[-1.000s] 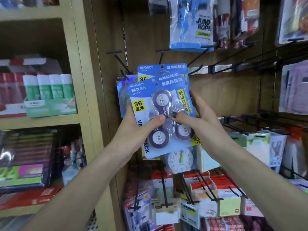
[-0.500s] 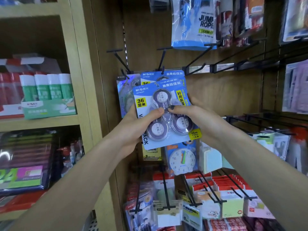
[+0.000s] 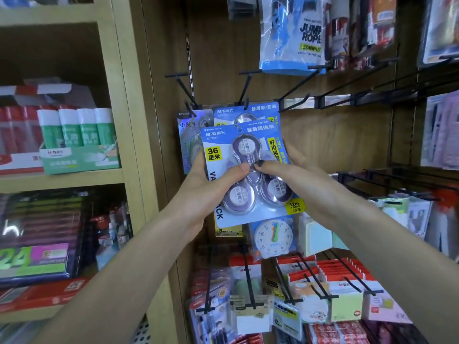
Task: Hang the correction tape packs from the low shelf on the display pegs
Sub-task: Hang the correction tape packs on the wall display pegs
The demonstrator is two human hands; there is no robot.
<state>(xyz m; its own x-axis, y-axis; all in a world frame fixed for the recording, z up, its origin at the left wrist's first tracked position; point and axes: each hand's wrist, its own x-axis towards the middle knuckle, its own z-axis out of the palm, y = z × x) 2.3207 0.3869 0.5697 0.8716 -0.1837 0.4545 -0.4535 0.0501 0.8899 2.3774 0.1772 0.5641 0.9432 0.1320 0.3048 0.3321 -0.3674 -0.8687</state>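
A blue correction tape pack [image 3: 248,175] with three purple tape rolls is held up in front of the wooden peg wall. My left hand [image 3: 211,184] grips its left edge, thumb across the front. My right hand [image 3: 298,175] grips the right edge, thumb pressing the blister. Behind it a matching blue pack [image 3: 258,111] hangs on a black peg [image 3: 246,95]. The held pack's top hole sits below that peg's tip. A different small pack [image 3: 191,135] hangs on the peg [image 3: 185,90] to the left.
Bare black pegs [image 3: 295,95] jut out to the right. A jump rope bag [image 3: 293,38] hangs above. Below hang a toy clock [image 3: 274,238] and sticky-note packs [image 3: 342,299]. On the left, wooden shelves [image 3: 62,178] hold glue sticks [image 3: 77,127].
Both hands have lowered the held pack slightly and tilted it, and the second pack now hangs on the peg behind it instead of riding along with it.
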